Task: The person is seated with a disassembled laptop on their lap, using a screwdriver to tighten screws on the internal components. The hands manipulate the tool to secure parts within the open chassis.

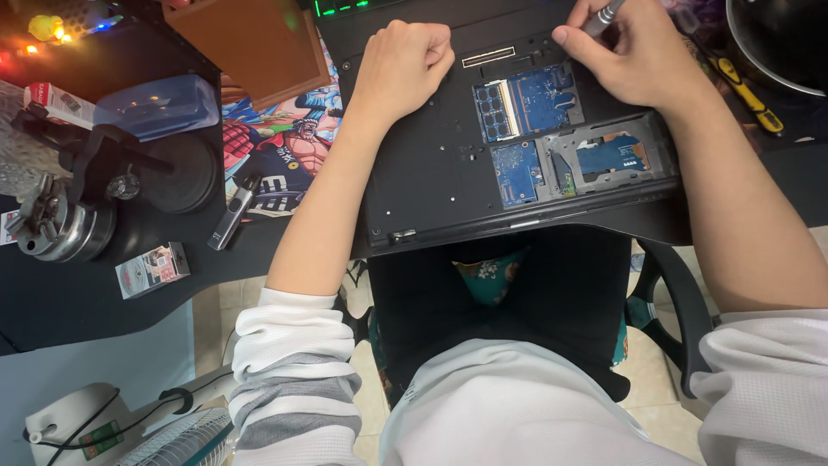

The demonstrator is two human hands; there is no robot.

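Note:
A black laptop (pixel 431 164) lies upside down on the desk edge with its bottom panel off, showing blue circuit boards (pixel 528 99) and a drive bay (pixel 608 155). My left hand (pixel 405 65) rests as a closed fist on the laptop's base, left of the boards. My right hand (pixel 625 52) grips a slim grey screwdriver (pixel 602 15) near the laptop's far edge, above the boards. Its tip is hidden by my fingers.
A colourful cartoon desk mat (pixel 280 142) lies left of the laptop, with a small grey stick-shaped device (pixel 231 216) on it. Further left stand a metal vise-like tool (pixel 60 220), a blue plastic box (pixel 159 103) and a small card box (pixel 151 269). A yellow-handled tool (pixel 750 95) lies at right.

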